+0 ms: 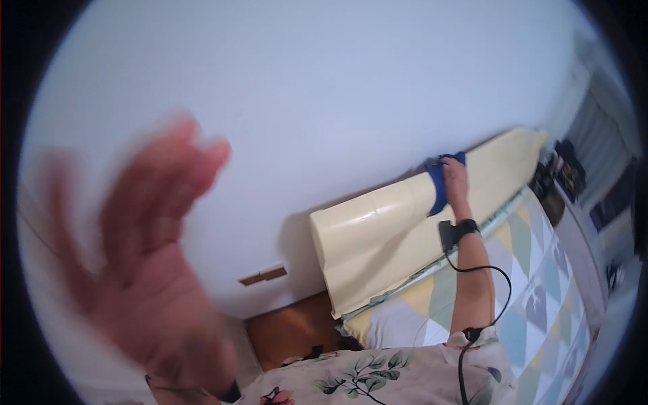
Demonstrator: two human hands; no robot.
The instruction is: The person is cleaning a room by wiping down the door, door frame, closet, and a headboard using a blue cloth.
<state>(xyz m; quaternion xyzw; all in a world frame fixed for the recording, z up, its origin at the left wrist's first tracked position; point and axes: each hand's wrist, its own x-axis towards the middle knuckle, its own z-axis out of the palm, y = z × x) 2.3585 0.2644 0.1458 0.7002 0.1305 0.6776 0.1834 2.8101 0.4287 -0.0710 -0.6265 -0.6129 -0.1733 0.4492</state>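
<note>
My right hand (456, 181) presses a blue cloth (437, 190) onto the upper part of a cream headboard (378, 233), its fingers bent over the cloth near the top edge. A black band with a small dark box (448, 236) sits on my right wrist, and a black cable runs from it along the forearm. My left hand (152, 270) is raised close in front of me at the left, blurred by motion. Its fingers are apart and partly bent, with nothing in them. A dark band shows at the left wrist.
A bed with a patterned sheet (533, 297) of yellow, green, grey and white shapes lies along the headboard. Behind it rises a white wall (324, 101) with wall sockets (263, 275) low down. Brown floor (290, 331) shows below. Dark items (570, 165) and curtains (601, 128) stand far right.
</note>
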